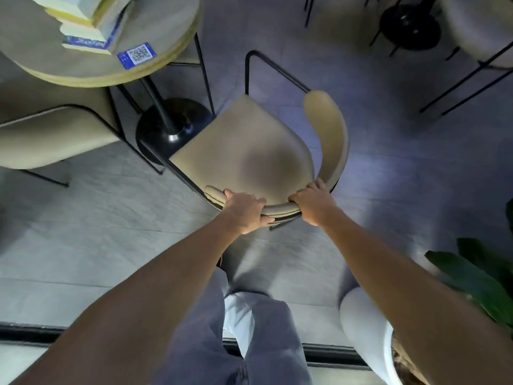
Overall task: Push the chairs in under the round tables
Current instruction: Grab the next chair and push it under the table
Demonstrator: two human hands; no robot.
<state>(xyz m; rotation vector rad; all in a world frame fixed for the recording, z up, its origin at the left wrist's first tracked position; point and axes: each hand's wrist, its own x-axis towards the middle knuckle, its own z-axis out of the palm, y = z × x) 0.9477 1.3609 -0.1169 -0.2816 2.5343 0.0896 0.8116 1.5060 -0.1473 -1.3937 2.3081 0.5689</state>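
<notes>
A beige chair (244, 151) with a thin black frame stands in the middle of the view, its seat front pointing up-left toward a round table (172, 45). My left hand (245, 211) grips the curved backrest at its near left part. My right hand (313, 202) grips the same backrest a little to the right. The table has a pale wooden edge and a black pedestal base (172, 126). The front corner of the chair seat lies beside that base, outside the tabletop's rim.
Stacked books (88, 20) and a blue QR sticker (136, 55) lie on the table. Another beige chair (47, 134) sits at the left, partly under the table. A second table base (410, 26) and chair (477, 26) are at top right. A potted plant (477, 276) stands at the right.
</notes>
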